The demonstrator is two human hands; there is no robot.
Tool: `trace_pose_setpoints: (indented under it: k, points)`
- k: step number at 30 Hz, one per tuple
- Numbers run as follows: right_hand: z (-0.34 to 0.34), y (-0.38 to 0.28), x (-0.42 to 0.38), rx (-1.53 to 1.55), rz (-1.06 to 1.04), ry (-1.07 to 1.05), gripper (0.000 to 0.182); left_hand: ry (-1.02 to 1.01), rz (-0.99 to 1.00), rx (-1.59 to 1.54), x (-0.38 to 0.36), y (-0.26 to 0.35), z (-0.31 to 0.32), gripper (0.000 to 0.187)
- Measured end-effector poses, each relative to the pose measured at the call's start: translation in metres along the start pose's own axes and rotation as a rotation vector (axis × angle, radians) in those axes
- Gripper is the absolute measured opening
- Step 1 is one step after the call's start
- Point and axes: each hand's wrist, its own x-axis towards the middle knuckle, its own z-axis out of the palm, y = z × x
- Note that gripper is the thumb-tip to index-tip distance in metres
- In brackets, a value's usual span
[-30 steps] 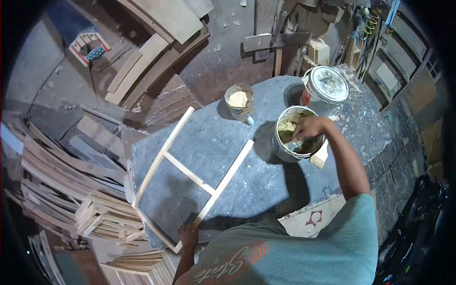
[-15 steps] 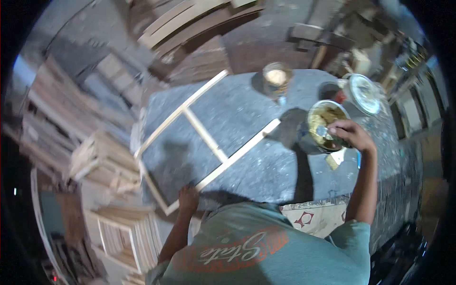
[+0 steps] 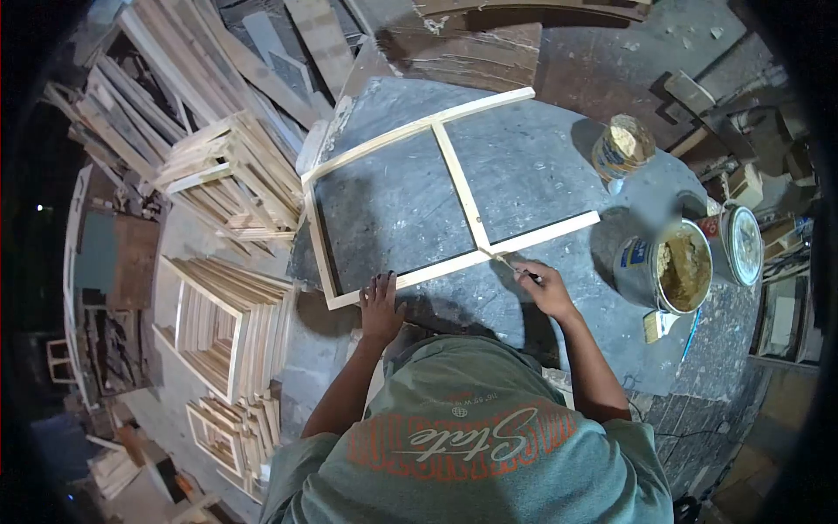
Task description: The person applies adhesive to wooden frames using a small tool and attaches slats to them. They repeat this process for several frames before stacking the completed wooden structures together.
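Grey and spotted with marks, the worktable (image 3: 563, 183) fills the middle of the workshop which I watch from far away, and at its left side many wooden frames (image 3: 231, 327) stand in stacks. On the table lies one pale wooden frame (image 3: 375, 144), open at its right end, with a crossbar (image 3: 458, 183) between its two long rails. I see the left hand (image 3: 381, 306) with fingers spread over the near rail (image 3: 546, 231), close to the corner; I cannot tell how firmly it presses. The right hand (image 3: 548, 290) is closed around a small thin tool (image 3: 506, 261), and I find its tip at the joint of crossbar and near rail. To the right, I notice a bucket (image 3: 633, 272) with brownish paste (image 3: 688, 266) inside. Just beside it are a brush (image 3: 659, 326) and a lidded bucket (image 3: 744, 244); near the far edge stands a tin (image 3: 639, 157) with pale material.
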Motion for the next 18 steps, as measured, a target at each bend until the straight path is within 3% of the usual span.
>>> trace_pose_setpoints:
  k: [2,8,13,18]
  points:
    - [0.005,-0.002,0.02,-0.033,-0.059,0.032,0.03,0.014,-0.029,0.004,-0.005,-0.003,0.003,0.074]
    - [0.002,-0.025,0.102,-0.555,-0.268,0.02,0.03,0.161,-0.016,0.006,-0.013,-0.017,0.02,0.071]
    - [0.011,-0.031,0.153,-0.875,-0.401,-0.089,0.032,0.042,-0.067,-0.034,-0.016,-0.016,0.013,0.071]
    - [0.027,-0.023,0.171,-0.911,-0.395,-0.156,0.03,-0.023,-0.089,-0.057,-0.013,-0.015,0.01,0.074]
